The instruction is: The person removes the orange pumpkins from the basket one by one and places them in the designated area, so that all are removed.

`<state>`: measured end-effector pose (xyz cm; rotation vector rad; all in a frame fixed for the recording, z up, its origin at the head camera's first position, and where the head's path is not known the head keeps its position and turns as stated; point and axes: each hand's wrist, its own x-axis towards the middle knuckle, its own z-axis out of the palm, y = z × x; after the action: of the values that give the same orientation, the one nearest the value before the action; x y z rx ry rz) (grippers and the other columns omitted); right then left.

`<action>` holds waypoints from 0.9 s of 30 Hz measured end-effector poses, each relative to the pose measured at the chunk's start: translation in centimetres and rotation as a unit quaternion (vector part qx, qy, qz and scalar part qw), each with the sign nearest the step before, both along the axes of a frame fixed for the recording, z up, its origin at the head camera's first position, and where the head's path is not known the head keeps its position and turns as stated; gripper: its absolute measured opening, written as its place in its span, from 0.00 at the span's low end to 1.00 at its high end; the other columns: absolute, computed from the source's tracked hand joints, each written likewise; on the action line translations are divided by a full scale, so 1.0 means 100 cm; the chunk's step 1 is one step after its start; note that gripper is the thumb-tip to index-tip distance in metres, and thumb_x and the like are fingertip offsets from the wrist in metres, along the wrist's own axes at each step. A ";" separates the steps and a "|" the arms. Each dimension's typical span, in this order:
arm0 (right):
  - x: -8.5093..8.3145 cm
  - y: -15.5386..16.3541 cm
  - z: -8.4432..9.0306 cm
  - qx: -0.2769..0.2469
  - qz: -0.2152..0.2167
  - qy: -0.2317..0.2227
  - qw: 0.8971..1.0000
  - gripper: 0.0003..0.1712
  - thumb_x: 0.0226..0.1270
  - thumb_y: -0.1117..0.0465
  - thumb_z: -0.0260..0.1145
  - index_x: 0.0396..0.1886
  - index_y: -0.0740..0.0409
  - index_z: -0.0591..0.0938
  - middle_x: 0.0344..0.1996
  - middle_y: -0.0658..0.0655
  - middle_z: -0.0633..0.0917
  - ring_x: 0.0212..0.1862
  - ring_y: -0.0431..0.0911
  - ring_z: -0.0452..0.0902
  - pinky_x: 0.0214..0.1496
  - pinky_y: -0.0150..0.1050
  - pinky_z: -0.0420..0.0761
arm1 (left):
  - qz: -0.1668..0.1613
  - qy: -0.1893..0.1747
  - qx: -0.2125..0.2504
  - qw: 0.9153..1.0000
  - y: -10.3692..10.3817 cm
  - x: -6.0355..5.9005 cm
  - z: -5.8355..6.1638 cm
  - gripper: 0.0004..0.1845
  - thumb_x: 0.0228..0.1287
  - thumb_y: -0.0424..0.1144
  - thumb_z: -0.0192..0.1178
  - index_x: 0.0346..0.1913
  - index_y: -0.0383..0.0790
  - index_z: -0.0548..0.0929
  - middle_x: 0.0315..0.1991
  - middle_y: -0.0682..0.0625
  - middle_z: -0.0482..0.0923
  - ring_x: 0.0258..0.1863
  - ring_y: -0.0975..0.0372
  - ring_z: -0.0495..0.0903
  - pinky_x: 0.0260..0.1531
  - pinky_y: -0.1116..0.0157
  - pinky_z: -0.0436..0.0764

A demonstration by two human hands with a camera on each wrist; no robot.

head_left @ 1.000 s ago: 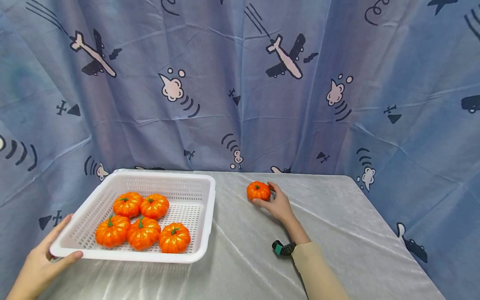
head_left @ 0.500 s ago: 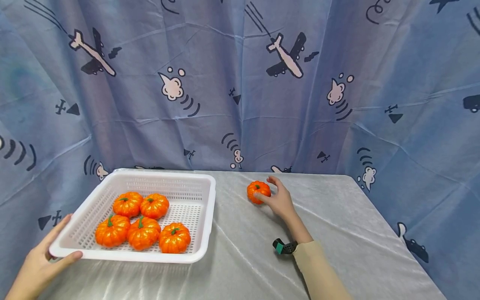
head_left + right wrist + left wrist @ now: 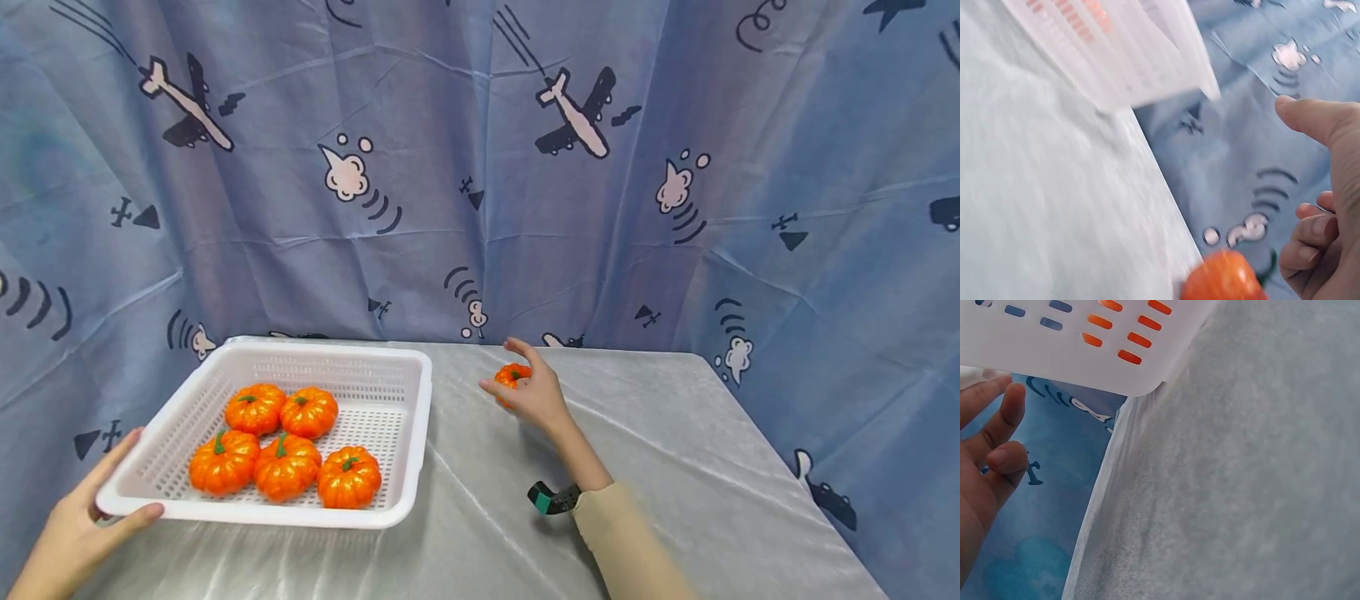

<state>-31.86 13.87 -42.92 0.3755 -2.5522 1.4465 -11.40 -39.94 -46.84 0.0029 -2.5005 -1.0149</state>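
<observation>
Holding the near-left corner of the white basket (image 3: pixel 408 433), left hand (image 3: pixel 78 521) with thumb curled over the rim and fingers stretched along the outer wall, slightly spread in the left wrist view; just beyond the thumb, five orange pumpkins (image 3: pixel 285 446) lying inside the basket, three in the near row and two behind, touching one another; under the fingers, grey tablecloth (image 3: pixel 675 467), with the basket corner jutting past the table edge over the blue drape; farther right, well apart from the basket, right hand (image 3: pixel 534 392) cupped over a sixth pumpkin (image 3: pixel 512 375) on the cloth, forefinger raised and extended, thumb pointing left, other fingers curled behind the fruit; seen from the right wrist, lower fingers bent close beside the pumpkin, thumb clear above it, contact probably light or none, blurred there and hard to say; pumpkin mostly hidden behind the palm in the head view, only its top and green stem showing between thumb and forefinger; behind the fingertips, blue curtain (image 3: pixel 480 183) printed with aeroplanes and clouds; below the right wrist, a dark band with a teal tab (image 3: pixel 551 498) at the end of a beige sleeve (image 3: pixel 630 550).
</observation>
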 end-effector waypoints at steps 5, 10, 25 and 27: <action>0.003 -0.033 0.008 0.002 0.053 0.027 0.998 0.49 0.60 0.48 0.83 0.79 0.50 0.71 0.73 0.52 0.76 0.25 0.43 0.64 0.34 0.40 0.74 | 0.002 -0.004 -0.001 1.000 0.000 0.000 -0.001 0.57 0.59 0.34 0.79 0.87 0.51 0.55 0.55 0.92 0.56 0.43 0.90 0.64 0.34 0.85 0.67; 0.001 -0.071 0.028 0.006 0.096 0.035 0.995 0.50 0.59 0.47 0.83 0.79 0.49 0.71 0.74 0.52 0.76 0.33 0.43 0.72 0.50 0.48 0.84 | 0.009 -0.019 0.002 1.000 0.003 0.000 0.002 0.58 0.59 0.34 0.79 0.87 0.48 0.54 0.60 0.87 0.62 0.42 0.89 0.64 0.33 0.84 0.67; -0.012 -0.156 0.064 -0.039 0.170 -0.052 0.983 0.44 0.61 0.47 0.81 0.75 0.50 0.76 0.69 0.51 0.81 0.72 0.50 0.73 0.73 0.52 0.73 | 0.005 -0.011 0.011 1.000 0.002 0.000 -0.002 0.57 0.59 0.33 0.78 0.87 0.49 0.55 0.56 0.92 0.56 0.43 0.88 0.65 0.34 0.84 0.68; -0.012 -0.165 0.065 -0.049 0.173 -0.072 0.981 0.43 0.61 0.46 0.81 0.75 0.49 0.76 0.69 0.50 0.81 0.74 0.50 0.70 0.75 0.52 0.71 | 0.002 -0.004 0.010 1.000 0.000 0.001 -0.002 0.57 0.58 0.32 0.78 0.86 0.50 0.56 0.56 0.92 0.57 0.43 0.88 0.66 0.33 0.84 0.68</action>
<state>-33.07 -2.59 -36.41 0.7572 -2.6089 1.7682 -11.32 -39.92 -47.04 0.0177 -2.4960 -1.0404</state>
